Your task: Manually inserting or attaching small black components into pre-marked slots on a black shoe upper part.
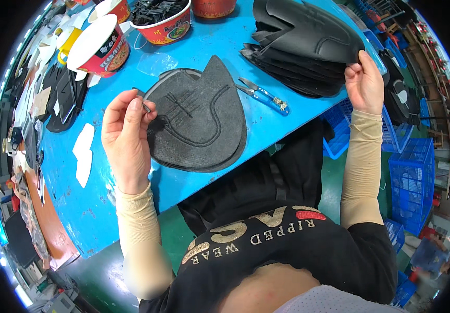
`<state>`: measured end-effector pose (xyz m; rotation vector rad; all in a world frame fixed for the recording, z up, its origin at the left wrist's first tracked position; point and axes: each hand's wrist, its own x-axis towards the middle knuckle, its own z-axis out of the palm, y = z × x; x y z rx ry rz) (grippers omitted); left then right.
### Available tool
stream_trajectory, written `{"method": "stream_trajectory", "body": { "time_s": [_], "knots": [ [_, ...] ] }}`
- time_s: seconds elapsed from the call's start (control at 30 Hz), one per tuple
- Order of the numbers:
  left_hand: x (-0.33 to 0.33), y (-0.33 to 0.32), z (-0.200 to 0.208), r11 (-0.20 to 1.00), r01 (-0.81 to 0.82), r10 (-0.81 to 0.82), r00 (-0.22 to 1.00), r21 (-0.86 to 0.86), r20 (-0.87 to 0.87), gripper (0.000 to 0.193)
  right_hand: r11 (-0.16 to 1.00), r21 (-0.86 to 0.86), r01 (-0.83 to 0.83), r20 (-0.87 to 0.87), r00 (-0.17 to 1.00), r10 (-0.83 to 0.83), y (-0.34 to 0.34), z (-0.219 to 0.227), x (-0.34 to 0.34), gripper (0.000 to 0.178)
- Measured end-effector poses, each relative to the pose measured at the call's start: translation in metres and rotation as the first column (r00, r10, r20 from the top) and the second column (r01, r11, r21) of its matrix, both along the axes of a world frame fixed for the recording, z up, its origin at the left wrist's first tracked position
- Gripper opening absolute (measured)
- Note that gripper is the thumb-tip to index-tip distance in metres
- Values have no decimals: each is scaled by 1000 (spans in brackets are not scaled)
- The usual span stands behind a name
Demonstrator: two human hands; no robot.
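Observation:
My left hand (128,133) is closed in a pinch on a small dark strip (146,108), at the left edge of a stack of dark grey shaped pieces (204,117). The top piece of that stack lies flat, with a curved stitched line and a few crossing marks on it. At the far right my right hand (364,86) pinches the edge of a smooth black leather-like piece (313,39), on top of a thick pile of similar black pieces (298,75). Between the two stacks lies a pair of thread snips (264,96) with blue handles.
Paper tubs stand at the back of the blue table (73,198); one tub (162,26) is heaped with black scraps. Nearer left are a white-topped tub (102,47), a yellow cup (68,41) and white cut pieces (84,156). Blue crates (411,182) stand on the floor at right.

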<state>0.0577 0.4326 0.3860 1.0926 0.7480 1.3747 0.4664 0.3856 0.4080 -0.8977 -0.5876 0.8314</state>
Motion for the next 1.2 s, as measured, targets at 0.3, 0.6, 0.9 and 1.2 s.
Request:
{"method": "stream_trajectory", "body": {
  "time_s": [0.3, 0.6, 0.9, 1.2],
  "knots": [
    [-2, -4, -4, 991, 133, -133, 987, -16, -88, 22, 793, 209, 572, 324, 725, -608, 1, -13, -31, 32],
    [5, -13, -15, 990, 104, -73, 956, 95, -284, 22, 895, 265, -360, 729, 682, 59, 20, -36, -233, 15],
    [-4, -16, -8, 986, -29, 91, 920, 166, -381, 17, 850, 97, -517, 514, 758, 402, 19, -35, -237, 13],
    [5, -19, -8, 994, -16, 54, 932, 108, -360, 26, 866, 43, -499, 431, 791, 434, 22, -32, -241, 22]
  ]
}}
